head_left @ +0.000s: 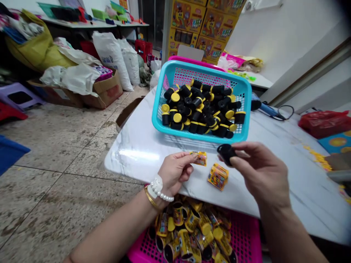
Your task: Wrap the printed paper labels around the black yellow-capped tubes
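Observation:
Between the thumb and fingers of my left hand [177, 170] is a yellow printed wrapper sleeve [202, 158], held just above the white marble-patterned table. My right hand [260, 171] pinches a small black plastic cup [226, 153], tilted with one end toward me. On the table between the hands lies a small stack of yellow printed sleeves [218, 176]. Behind them stands a blue basket [201, 136] full of black cups with yellow lids. Below the table edge, a pink basket [248, 237] holds many cups wearing yellow printed sleeves.
Yellow printed boxes [211, 27] are stacked behind the blue basket. A blue-handled tool with a cable [270, 109] lies on the table at right, near a red plastic bag [325, 124]. White sacks [111, 54] and cardboard boxes [108, 91] stand on the floor at left.

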The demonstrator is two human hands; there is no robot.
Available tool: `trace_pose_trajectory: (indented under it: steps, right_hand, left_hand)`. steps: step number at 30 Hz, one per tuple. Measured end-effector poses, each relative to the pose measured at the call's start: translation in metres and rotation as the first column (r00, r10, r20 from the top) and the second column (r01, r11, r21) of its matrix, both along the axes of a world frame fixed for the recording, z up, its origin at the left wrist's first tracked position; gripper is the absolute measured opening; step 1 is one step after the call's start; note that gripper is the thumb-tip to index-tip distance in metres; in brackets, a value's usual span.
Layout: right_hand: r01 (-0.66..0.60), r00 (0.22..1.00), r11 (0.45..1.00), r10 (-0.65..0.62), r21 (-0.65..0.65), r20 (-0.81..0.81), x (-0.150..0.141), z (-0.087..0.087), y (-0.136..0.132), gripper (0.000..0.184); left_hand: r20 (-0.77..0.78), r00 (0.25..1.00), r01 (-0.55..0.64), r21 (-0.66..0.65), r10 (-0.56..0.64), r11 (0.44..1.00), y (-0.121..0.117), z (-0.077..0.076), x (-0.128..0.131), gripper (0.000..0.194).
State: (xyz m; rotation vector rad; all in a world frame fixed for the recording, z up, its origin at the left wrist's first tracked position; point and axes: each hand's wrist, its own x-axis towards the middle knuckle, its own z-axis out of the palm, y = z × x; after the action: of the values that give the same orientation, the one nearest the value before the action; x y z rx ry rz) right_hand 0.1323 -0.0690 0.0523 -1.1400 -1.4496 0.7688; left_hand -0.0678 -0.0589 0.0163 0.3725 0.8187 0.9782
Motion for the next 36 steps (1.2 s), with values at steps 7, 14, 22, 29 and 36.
trace_pose_trajectory:
  steps: [7, 14, 22, 29, 36]
  right_hand:
    - [-0.139, 0.981, 0.976, 0.112, -0.169, -0.161, 0.015, -0.031, -0.013, 0.019]
    - [-0.025, 0.984, 0.996, 0.039, -0.083, 0.173, 0.013, -0.022, -0.01, 0.026]
    - [-0.048, 0.912, 0.994, 0.006, 0.094, 0.409, 0.003, -0.016, -0.009, 0.031]
    - [-0.07, 0.938, 0.995, 0.044, 0.065, 0.343, -0.007, -0.029, -0.019, 0.028]
    - [0.096, 0.99, 0.993, -0.088, -0.067, 0.107, -0.004, -0.038, -0.022, 0.023]
  left_hand:
    - [0.023, 1.0, 0.019, -0.018, -0.019, 1.0, 0.0, 0.006, 0.012, 0.014]
    - [-0.029, 0.997, 0.065, 0.019, -0.065, 0.998, -0.002, 0.003, 0.015, 0.014]
    - [-0.063, 0.996, 0.066, 0.131, -0.058, 0.989, -0.003, -0.001, 0.015, 0.019]
    - [-0.013, 1.0, 0.02, 0.128, -0.018, 0.992, -0.003, -0.007, 0.015, 0.017]
    - [-0.125, 0.991, -0.02, 0.203, 0.046, 0.979, -0.01, -0.01, 0.013, 0.028]
